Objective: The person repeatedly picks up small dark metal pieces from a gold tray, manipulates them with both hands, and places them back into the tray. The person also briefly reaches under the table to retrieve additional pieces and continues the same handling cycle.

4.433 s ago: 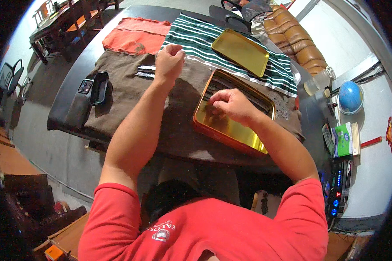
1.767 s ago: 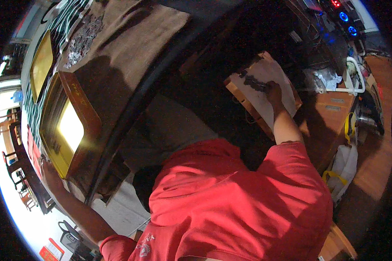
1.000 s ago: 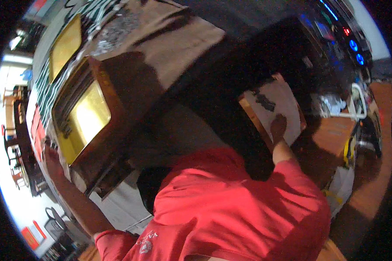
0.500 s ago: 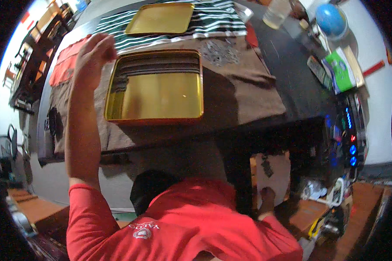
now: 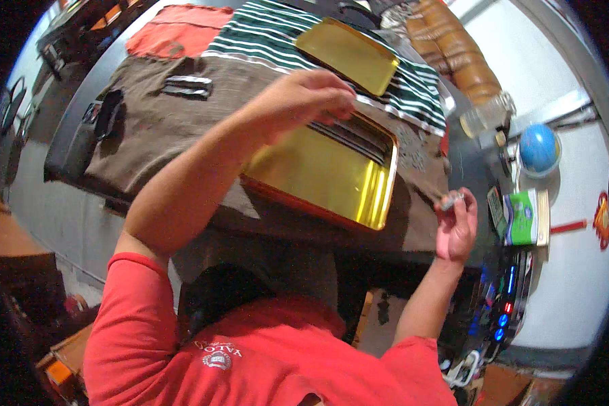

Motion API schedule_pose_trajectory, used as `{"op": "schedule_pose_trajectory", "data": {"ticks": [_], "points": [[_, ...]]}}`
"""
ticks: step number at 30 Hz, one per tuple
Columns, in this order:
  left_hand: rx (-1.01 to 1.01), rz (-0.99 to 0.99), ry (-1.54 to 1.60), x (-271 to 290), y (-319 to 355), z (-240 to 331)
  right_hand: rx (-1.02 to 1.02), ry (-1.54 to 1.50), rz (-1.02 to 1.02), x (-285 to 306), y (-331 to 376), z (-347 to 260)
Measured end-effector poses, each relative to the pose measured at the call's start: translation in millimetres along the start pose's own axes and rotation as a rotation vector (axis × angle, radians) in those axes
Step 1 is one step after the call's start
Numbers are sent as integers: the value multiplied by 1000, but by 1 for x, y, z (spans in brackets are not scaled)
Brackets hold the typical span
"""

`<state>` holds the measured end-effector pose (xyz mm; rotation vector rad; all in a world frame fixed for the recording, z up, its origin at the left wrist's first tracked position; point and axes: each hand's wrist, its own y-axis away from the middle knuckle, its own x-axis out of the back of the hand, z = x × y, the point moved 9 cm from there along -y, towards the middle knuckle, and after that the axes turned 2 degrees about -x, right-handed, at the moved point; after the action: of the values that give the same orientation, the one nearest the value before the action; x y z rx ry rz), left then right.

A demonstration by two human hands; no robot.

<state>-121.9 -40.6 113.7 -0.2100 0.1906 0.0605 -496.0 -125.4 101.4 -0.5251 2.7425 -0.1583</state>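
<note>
My left hand is over the far-left side of a gold rectangular tin, fingers curled together; what they hold, if anything, is hidden. Dark strips lie along the tin's far inner wall. To the right of the tin, my right hand is raised above the cloth's edge, its fingertips pinching a small silvery piece. Beyond the tin, a gold lid rests on a green-and-white striped cloth. Small greyish pieces are scattered just right of the tin.
A brown cloth covers much of the dark table, with dark-and-silver strips and a red cloth at the left. A clear jar, globe and green-and-white package stand right. A brown sofa is beyond.
My left hand has moved right, from beside the tin to above it. My right hand has risen from below the table edge with a small silvery piece. The view has turned.
</note>
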Motion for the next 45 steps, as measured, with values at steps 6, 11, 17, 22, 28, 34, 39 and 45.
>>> {"op": "schedule_pose_trajectory", "data": {"ticks": [6, 11, 17, 22, 28, 34, 39, 45], "points": [[90, -41, 80, -17, 3, -13, 203, 340, -303, -202, -58, 35], [159, -103, 164, -29, 6, -19, 291, 573, -362, -244, -59, 51], [284, -63, 419, -38, 13, -27, 363, 717, -312, -236, -59, 43], [356, -14, 533, -37, 16, -32, 515, 705, -380, -235, -51, 30], [343, -66, 552, -36, 15, -38, 602, 802, -493, -236, -51, 23], [314, -99, 533, -37, 8, -40, 486, 706, -567, -233, -55, 39], [304, -65, 538, -37, 12, -36, 502, 684, -551, -230, -55, 42], [308, -78, 427, -38, 13, -37, 532, 651, -577, -234, -52, 42]]}}
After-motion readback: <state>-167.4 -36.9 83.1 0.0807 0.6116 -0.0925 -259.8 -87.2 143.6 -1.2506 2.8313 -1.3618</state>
